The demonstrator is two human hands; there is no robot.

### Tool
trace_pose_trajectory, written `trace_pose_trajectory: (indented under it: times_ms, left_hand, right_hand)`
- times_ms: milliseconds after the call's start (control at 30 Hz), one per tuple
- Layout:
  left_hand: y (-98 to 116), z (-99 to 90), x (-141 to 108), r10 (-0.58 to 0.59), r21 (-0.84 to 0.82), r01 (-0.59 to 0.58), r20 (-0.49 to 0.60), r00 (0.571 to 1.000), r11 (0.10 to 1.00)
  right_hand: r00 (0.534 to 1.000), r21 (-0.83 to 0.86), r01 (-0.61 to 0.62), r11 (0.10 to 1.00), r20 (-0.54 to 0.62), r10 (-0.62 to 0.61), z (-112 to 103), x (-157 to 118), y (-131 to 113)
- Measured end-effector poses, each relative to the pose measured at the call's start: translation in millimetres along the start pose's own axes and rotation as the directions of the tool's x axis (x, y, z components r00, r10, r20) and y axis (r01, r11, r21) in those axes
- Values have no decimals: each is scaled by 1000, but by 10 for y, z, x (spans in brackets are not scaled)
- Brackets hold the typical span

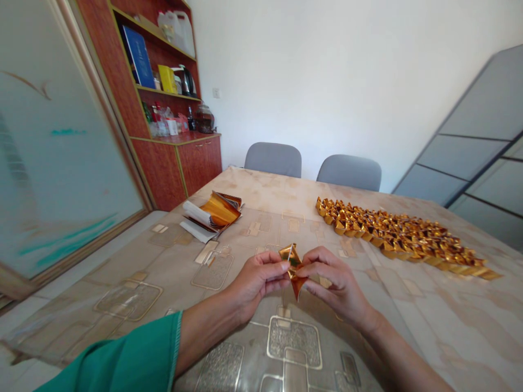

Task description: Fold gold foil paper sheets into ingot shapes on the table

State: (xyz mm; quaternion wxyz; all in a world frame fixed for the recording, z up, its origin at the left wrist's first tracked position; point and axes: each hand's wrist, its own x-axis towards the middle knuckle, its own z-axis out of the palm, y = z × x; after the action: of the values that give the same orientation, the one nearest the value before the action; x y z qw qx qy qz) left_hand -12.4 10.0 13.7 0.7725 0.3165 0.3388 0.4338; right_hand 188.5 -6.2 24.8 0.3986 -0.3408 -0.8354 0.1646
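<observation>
A piece of gold foil paper [293, 267], partly folded into a pointed shape, is pinched between my left hand [257, 279] and my right hand [337, 279]. Both hands hover just above the patterned table cover [134, 256]. Its lower tip hangs below my fingers, and my fingertips hide part of it. Beyond my left hand lies a loose stack of gold and white paper sheets [214, 213]. To the right of my right hand, a large spread of folded gold foil ingots [396, 237] lies on the table, apart from both hands.
A green sleeve [118, 359] covers my left forearm. Two grey chairs [273, 159] stand at the far table edge. A wooden cabinet [175, 163] holds bottles and a kettle. Frosted glass panels [61, 163] stand to the left, with more glass panels [461, 152] to the right.
</observation>
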Motion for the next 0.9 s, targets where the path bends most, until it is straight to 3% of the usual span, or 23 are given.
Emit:
trace_pose_trajectory:
  times_ms: [167, 333, 433, 533, 700, 900]
  left_hand:
    - [8, -22, 21, -15, 7, 15, -24, 1000, 1000]
    - [-14, -22, 20, -23, 68, 24, -15, 1000, 997]
    - [-38, 2, 3, -24, 56, 25, -13, 1000, 998]
    - [-58, 32, -19, -12, 21, 12, -17, 1000, 1000]
    - [-97, 66, -44, 90, 37, -88, -33, 995, 995]
    - [-134, 81, -44, 175, 94, -170, -48, 983, 981]
  right_hand:
    - [991, -194, 123, 973, 70, -111, -74, 12, 16]
    - [986, -127, 131, 983, 117, -116, -71, 32, -28]
    - [1000, 34, -21, 999, -7, 21, 29, 38, -69]
    - [963, 178, -187, 966, -159, 216, 160, 51, -99]
    - [896, 338, -317, 886, -201, 397, 295, 67, -128]
    - [872, 366, -349, 862, -208, 442, 315, 64, -144]
